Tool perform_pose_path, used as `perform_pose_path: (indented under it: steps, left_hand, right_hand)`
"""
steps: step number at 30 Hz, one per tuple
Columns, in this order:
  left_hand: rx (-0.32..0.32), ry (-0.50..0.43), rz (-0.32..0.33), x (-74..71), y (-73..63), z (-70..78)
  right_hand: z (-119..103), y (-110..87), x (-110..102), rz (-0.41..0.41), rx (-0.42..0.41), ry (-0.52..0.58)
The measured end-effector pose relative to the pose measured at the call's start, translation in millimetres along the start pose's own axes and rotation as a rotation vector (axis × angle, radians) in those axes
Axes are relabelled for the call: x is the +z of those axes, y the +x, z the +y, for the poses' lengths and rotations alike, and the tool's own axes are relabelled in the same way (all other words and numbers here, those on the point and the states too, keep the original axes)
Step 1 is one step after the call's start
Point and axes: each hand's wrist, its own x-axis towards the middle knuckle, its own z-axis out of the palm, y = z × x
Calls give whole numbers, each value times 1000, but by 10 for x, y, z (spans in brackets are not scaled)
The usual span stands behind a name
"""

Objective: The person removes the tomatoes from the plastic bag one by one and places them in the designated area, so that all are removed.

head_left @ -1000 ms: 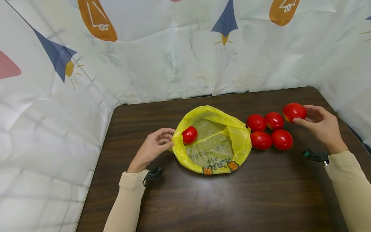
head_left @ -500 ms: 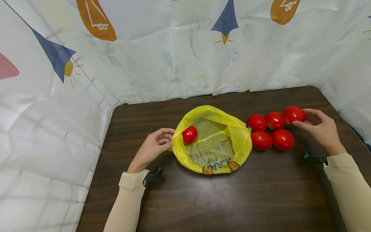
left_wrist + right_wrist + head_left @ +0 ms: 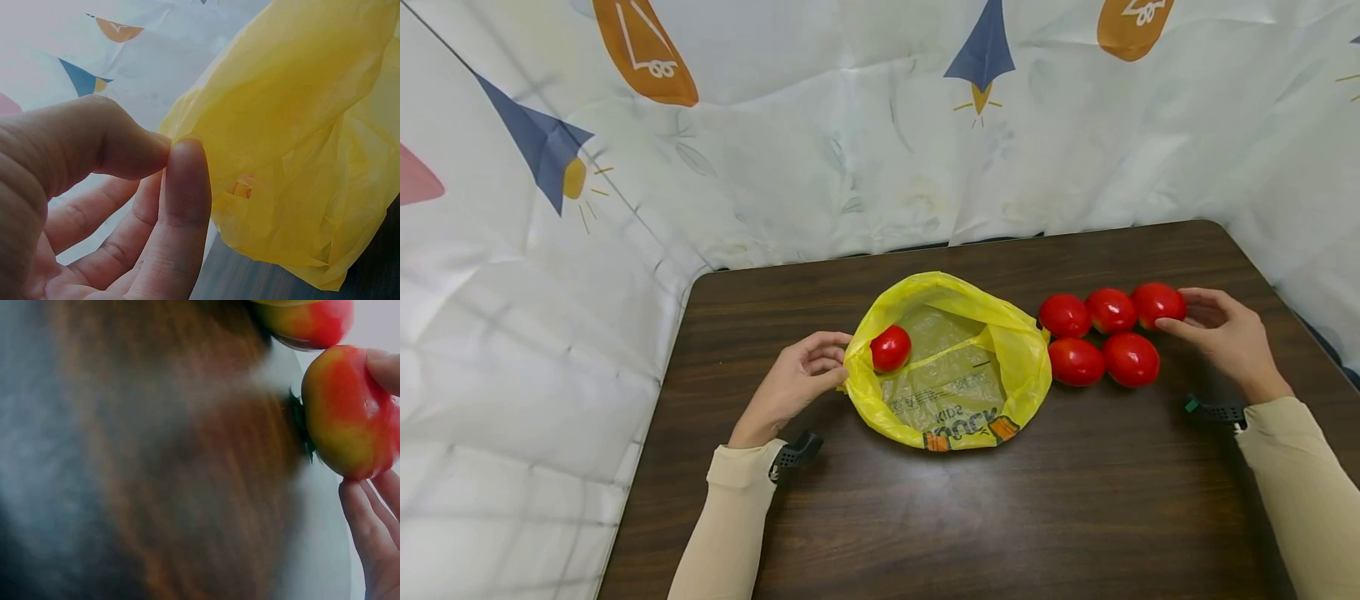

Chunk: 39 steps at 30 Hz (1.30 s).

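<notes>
In the head view my left hand pinches the left rim of a yellow plastic bag between thumb and fingertip. The left wrist view shows that pinch on the bag closely. The bag stands with its mouth spread, and one red tomato sits inside at the left. To the right, my right hand holds a red tomato between thumb and fingers, at the end of the back row. In the right wrist view this tomato has a yellowish-green side and dark green leaves at its end.
Several more tomatoes, among them a front one, lie close together between the bag and my right hand. All stand on a dark wooden table. A white printed cloth hangs behind and at the left.
My right hand has lowered its tomato slightly toward the table, beside the back row of tomatoes. The left hand and the bag have stayed in place.
</notes>
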Motion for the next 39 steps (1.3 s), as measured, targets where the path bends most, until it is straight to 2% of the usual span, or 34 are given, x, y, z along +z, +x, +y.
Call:
perform_pose_path:
  steps: [15,30,35,39]
  left_hand:
    - [-1,13,14,-19,-47,3]
    - [19,7,5,-25,-49,30]
    - [26,-5,-8,-22,-38,28]
    - [32,-14,-15,-19,-23,21]
  right_hand:
    - [-30,-78,-42,6,-38,54]
    - [-199,-143,-177,88,-80,90]
    - [-282,-177,-185,87,-112,115]
    - [-365,-187,-146,83,-172,138]
